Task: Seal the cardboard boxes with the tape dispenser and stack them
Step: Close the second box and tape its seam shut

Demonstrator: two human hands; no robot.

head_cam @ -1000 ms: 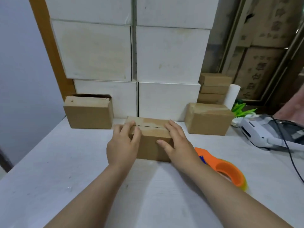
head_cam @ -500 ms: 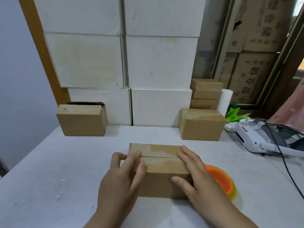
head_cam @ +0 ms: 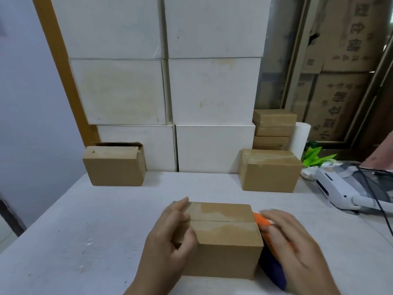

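Our left hand (head_cam: 168, 241) wraps the left end of the cardboard box (head_cam: 221, 237), thumb on its front face. Our right hand (head_cam: 297, 248), blurred, fingers loosely spread, lies over the orange tape dispenser (head_cam: 262, 221) just beside the box; we cannot tell if it grips. The surface (head_cam: 85, 220) lies bare to the left.

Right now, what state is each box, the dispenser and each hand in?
Front box: flaps closed, seam untaped.
Back-left box: rear flap up, unsealed.
Back-right box: taped shut.
Tape dispenser: on the table, mostly under the right hand.
Left hand: gripping the front box.
Right hand: blurred over the dispenser, grip unclear.
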